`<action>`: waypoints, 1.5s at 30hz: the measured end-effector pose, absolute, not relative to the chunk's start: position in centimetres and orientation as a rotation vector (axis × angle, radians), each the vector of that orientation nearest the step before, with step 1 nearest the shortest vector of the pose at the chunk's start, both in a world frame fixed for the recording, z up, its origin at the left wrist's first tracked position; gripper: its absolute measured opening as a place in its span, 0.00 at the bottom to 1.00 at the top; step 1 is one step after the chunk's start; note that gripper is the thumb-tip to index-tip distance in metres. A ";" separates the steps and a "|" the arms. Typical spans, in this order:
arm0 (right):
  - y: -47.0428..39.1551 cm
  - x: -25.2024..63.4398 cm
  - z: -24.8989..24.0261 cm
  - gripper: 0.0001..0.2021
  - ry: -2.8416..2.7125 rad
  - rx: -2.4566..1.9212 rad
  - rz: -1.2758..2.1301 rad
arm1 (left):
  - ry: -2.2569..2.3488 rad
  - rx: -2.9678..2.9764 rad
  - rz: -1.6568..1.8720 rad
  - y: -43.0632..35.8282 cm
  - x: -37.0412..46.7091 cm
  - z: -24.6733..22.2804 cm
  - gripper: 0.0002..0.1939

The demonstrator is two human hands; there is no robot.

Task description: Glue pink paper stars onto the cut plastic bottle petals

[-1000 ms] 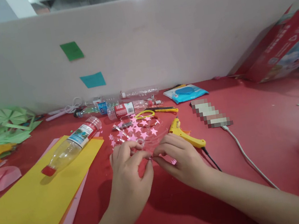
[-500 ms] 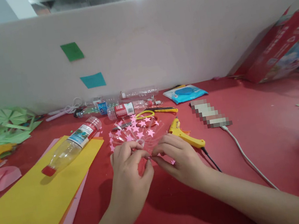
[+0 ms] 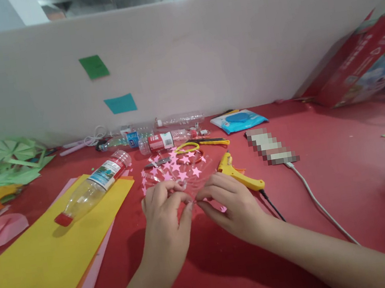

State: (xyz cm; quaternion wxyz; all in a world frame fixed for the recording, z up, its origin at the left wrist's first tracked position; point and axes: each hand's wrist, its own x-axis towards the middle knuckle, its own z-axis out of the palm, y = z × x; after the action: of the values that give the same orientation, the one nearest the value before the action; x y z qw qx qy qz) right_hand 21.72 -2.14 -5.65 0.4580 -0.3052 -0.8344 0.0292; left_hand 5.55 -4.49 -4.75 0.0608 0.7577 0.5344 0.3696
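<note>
My left hand (image 3: 169, 216) and my right hand (image 3: 227, 204) meet fingertip to fingertip over the red table. Both are closed in a pinch, and whatever lies between the fingertips is too small to make out. Just beyond them spreads a clear plastic piece with pink paper stars (image 3: 182, 176) on it, partly hidden by my fingers. One more pink star (image 3: 223, 209) shows beneath my right hand. A yellow hot glue gun (image 3: 239, 175) lies to the right of that hand. Scissors with yellow handles (image 3: 187, 147) rest behind the stars.
On the left, a plastic bottle with a red cap (image 3: 93, 189) lies on yellow paper (image 3: 50, 263). More bottles (image 3: 161, 141) lie along the white partition. A blue wipes pack (image 3: 239, 120) and a blurred-out device with a white cable (image 3: 309, 189) are to the right.
My left thumb has shifted slightly up toward its fingertips, and the small thing at the pinch shows less. Both hands otherwise stay in place.
</note>
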 end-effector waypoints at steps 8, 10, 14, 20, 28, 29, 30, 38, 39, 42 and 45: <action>-2.2 21.7 -5.6 0.07 -2.060 -0.759 0.081 | 1.633 2.242 1.173 -4.1 5.3 -4.9 0.04; -2.2 21.7 -5.5 0.07 -2.063 -0.762 0.085 | 1.625 2.248 1.167 -4.0 5.3 -5.0 0.04; -2.3 21.7 -5.4 0.07 -2.075 -0.772 0.092 | 1.605 2.295 1.202 -3.9 5.3 -5.4 0.05; -2.2 21.7 -5.6 0.06 -2.077 -0.766 0.074 | 1.592 2.331 1.223 -3.6 5.2 -5.6 0.05; -2.3 21.7 -5.8 0.06 -2.080 -0.762 0.077 | 1.576 2.274 1.233 -3.6 5.1 -5.5 0.05; -2.2 21.7 -5.9 0.06 -2.080 -0.763 0.076 | 1.574 2.270 1.236 -3.6 5.1 -5.6 0.05; -2.2 21.7 -5.9 0.06 -2.079 -0.765 0.076 | 1.571 2.263 1.242 -3.6 5.1 -5.6 0.05; -2.3 21.6 -5.8 0.06 -2.057 -0.775 0.060 | 1.573 2.177 1.204 -3.5 5.0 -5.4 0.05; -2.3 21.6 -5.8 0.06 -2.058 -0.782 0.060 | 1.566 2.179 1.203 -3.5 5.0 -5.4 0.06; -2.3 21.5 -5.7 0.07 -2.061 -0.795 0.063 | 1.545 2.220 1.201 -3.6 5.1 -5.5 0.07; -2.3 21.5 -5.8 0.06 -2.070 -0.811 0.040 | 1.530 2.282 1.196 -3.8 5.2 -5.7 0.07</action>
State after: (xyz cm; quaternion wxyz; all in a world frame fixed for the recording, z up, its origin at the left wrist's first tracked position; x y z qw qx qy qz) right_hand 21.46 -2.25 -5.81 0.4432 -0.3269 -0.8345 0.0161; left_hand 5.24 -3.79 -5.67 0.0725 0.7596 0.5092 0.3981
